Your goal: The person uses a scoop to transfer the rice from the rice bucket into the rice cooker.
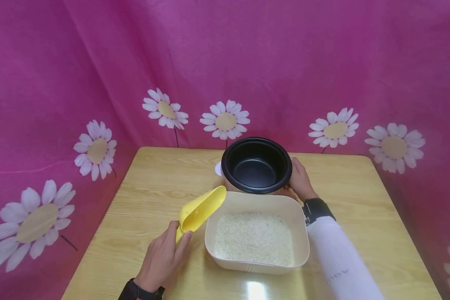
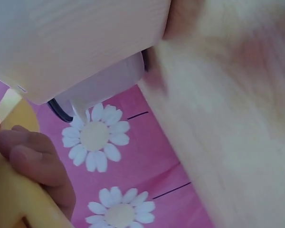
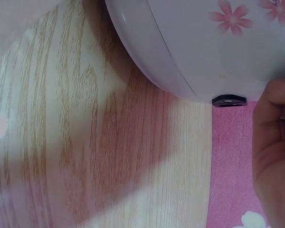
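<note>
A yellow scoop (image 1: pixel 200 210) is gripped by its handle in my left hand (image 1: pixel 163 254), beside the left wall of a cream plastic tub. White rice (image 1: pixel 253 237) covers the bottom of the tub (image 1: pixel 303 237). Behind the tub stands a rice cooker (image 3: pixel 190 52) with pink printed flowers, lid off. Its black inner pot (image 1: pixel 255 171) looks bare inside. My right hand (image 1: pixel 301 181) holds the cooker at its right side, though its fingertips are partly hidden. In the left wrist view, curled fingers (image 2: pixel 38 166) wrap the scoop handle.
Everything stands on a light wooden table (image 1: pixel 165 179). A magenta cloth (image 1: pixel 277 75) printed with daisies hangs behind the table and along its sides. A small white part (image 1: pixel 218 169) sticks out at the cooker's left.
</note>
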The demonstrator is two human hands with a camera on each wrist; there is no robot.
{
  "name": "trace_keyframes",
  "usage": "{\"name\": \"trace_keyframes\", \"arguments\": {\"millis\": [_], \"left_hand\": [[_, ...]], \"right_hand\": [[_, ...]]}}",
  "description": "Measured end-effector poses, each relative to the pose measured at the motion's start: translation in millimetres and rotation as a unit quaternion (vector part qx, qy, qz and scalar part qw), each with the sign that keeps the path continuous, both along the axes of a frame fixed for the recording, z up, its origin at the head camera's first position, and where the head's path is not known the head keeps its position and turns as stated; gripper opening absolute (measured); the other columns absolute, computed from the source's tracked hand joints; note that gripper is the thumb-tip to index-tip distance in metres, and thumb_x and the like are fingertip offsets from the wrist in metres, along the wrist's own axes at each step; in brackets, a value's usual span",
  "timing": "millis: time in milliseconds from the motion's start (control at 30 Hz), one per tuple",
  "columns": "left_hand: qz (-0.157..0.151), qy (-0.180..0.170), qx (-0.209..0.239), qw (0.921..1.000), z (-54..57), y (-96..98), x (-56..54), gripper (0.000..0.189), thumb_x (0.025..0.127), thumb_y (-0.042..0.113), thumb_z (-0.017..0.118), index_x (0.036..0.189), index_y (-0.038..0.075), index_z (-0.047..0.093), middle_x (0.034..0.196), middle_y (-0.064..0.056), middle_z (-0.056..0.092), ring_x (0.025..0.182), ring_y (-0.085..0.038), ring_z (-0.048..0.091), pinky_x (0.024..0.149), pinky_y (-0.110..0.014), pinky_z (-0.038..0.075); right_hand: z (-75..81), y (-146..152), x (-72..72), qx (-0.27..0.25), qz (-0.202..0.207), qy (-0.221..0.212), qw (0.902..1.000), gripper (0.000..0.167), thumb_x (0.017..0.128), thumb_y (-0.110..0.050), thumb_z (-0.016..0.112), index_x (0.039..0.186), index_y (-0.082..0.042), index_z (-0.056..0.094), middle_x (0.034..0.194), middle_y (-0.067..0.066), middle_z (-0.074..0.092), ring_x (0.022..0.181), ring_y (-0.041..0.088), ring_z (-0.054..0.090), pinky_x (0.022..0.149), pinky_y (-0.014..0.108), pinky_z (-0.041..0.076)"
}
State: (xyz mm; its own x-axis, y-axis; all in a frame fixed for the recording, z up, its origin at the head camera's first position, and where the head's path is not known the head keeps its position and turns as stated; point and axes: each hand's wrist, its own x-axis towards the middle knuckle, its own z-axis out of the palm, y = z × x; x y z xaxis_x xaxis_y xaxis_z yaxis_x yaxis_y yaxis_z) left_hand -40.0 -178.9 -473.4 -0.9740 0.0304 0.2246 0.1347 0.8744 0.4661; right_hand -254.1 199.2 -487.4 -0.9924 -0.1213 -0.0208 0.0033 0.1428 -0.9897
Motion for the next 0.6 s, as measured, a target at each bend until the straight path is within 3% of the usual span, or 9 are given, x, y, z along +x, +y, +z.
{"name": "trace_keyframes", "arguments": {"millis": [200, 333, 600], "left_hand": [[-0.025, 0.044, -0.048, 0.9976, 5.8, -1.4, -3.8, 0.027, 0.101, 0.03, 0.068, 0.111, 0.007, 0.059, 0.068, 0.011, 0.039, 0.054, -0.001, 0.035, 0.048, -0.017, 0.027], [-0.043, 0.074, -0.078, 0.9932, 10.3, -1.9, -8.1, 0.026, 0.097, 0.03, 0.073, 0.102, 0.009, 0.058, 0.067, 0.012, 0.036, 0.053, 0.0, 0.03, 0.047, -0.016, 0.023], [-0.066, 0.052, -0.12, 0.9893, 26.2, 4.0, -18.1, 0.028, 0.097, 0.036, 0.071, 0.103, 0.011, 0.06, 0.069, 0.01, 0.042, 0.053, -0.001, 0.033, 0.047, -0.016, 0.025]], "right_hand": [[-2.1, 0, -1.0, 0.006, 0.008, -0.009, 0.9999, 0.027, 0.113, -0.034, 0.034, 0.12, -0.011, 0.045, 0.062, -0.006, 0.05, 0.05, 0.015, 0.051, 0.051, 0.031, 0.051], [-5.2, 1, -3.6, 0.005, 0.001, -0.016, 0.9999, 0.024, 0.113, -0.035, 0.034, 0.117, -0.014, 0.046, 0.063, -0.006, 0.05, 0.051, 0.014, 0.05, 0.051, 0.029, 0.05], [-28.6, 6, -13.7, 0.014, -0.012, -0.003, 0.9998, 0.023, 0.113, -0.039, 0.033, 0.115, -0.02, 0.046, 0.062, -0.008, 0.047, 0.051, 0.012, 0.048, 0.051, 0.03, 0.048]]}}
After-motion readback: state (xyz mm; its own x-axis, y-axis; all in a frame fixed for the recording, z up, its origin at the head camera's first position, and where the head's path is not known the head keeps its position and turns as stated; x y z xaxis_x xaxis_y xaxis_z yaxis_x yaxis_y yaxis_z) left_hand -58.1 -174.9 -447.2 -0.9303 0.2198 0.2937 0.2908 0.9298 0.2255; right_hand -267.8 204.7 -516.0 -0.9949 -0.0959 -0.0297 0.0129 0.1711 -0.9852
